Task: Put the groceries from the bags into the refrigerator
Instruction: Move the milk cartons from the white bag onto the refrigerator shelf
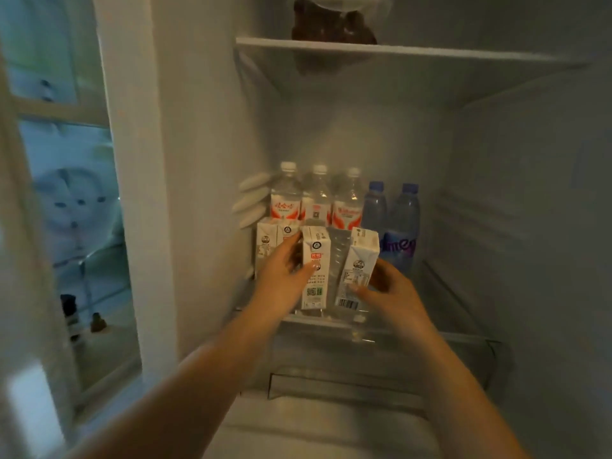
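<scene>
My view is dim and soft inside the refrigerator (205, 193), with no sharp shadows. Cooler blue daylight comes from the window (66, 200) at 9 o'clock. The edges bend and smear, worst at 7 o'clock, and my forearms blur near the bottom.

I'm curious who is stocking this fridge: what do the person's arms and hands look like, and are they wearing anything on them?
Both forearms are bare as far as the picture shows: no sleeves, gloves, watch or bracelet. The left hand and right hand show no rings that I can make out, though the dim, slightly blurred picture could hide small ones.
</scene>
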The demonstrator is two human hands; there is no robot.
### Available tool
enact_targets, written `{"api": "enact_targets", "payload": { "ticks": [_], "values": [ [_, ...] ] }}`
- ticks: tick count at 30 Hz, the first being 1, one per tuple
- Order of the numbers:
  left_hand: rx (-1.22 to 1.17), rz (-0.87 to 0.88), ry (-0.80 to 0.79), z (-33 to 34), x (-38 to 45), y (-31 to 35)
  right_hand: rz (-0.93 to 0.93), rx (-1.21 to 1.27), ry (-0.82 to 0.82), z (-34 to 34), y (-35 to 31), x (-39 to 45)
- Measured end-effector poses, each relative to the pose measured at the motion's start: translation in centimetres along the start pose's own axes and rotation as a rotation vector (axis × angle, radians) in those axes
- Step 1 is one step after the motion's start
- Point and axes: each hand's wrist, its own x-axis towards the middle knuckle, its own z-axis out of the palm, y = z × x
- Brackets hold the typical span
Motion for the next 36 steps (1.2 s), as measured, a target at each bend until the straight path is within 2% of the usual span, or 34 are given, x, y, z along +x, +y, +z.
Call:
{"api": "enact_targets", "payload": {
  "ticks": [8, 13, 17, 22, 26, 28, 36],
  "values": [
    [-0.034, -0.009, -0.048, 0.8, 3.5, -3.8, 0.065, -0.068, -0.134, -0.2, 0.8, 3.7],
    [-0.054, 0.041, -0.052, 0.9, 4.5, -4.6, 0.091, -0.081, -0.144, 0.3, 2.1, 4.5],
    [0.034, 0.120, -0.071, 1.0, 4.7, -5.3, 0.110, -0.078, -0.133, 0.2, 2.6, 4.8],
    [0.328, 0.215, -0.082, 0.7, 4.5, -6.0, 0.121, -0.068, -0.135, 0.1, 2.8, 4.9],
    [0.943, 0.417, -0.038, 0.2, 3.5, -6.4, 0.079, -0.167, -0.116, 0.2, 2.9, 5.0],
    [1.130, 0.500, 0.004, -0.1, 3.4, -6.8, 0.059, -0.230, -0.108, 0.5, 2.8, 4.9],
    [1.364, 0.534, 0.167, -0.6, 4.7, -7.7, 0.023, -0.319, -0.070, 1.4, 2.8, 5.8]
  ]
}}
